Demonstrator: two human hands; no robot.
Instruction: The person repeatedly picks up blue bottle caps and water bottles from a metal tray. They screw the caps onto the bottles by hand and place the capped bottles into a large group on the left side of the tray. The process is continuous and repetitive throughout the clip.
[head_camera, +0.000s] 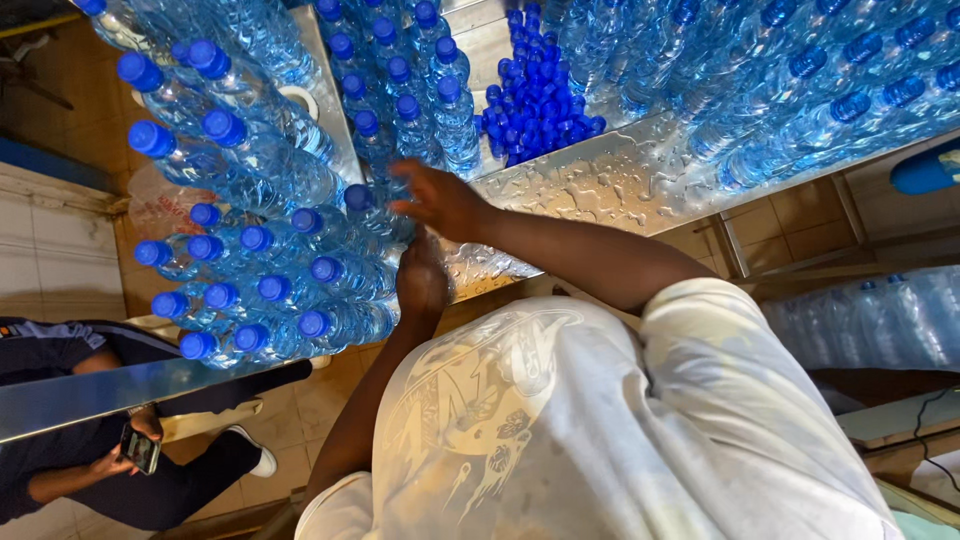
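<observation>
Many clear plastic water bottles with blue caps (250, 240) stand packed together on a wet metal table (600, 190). My right hand (440, 200) reaches in from the right, its fingers closed on one bottle (372, 215) at the edge of the group. My left hand (422, 282) comes up from below, just under the right hand, and rests against the bottles at the table's near edge. Its back faces me, so its fingers are hidden. My white printed shirt (600, 430) fills the lower middle.
A heap of loose blue caps (540, 105) lies at the top centre between bottle rows (800, 90). A wrapped pack of bottles (870, 320) sits low at the right. A seated person (90, 440) at the lower left holds a phone (140, 448). The floor is tiled.
</observation>
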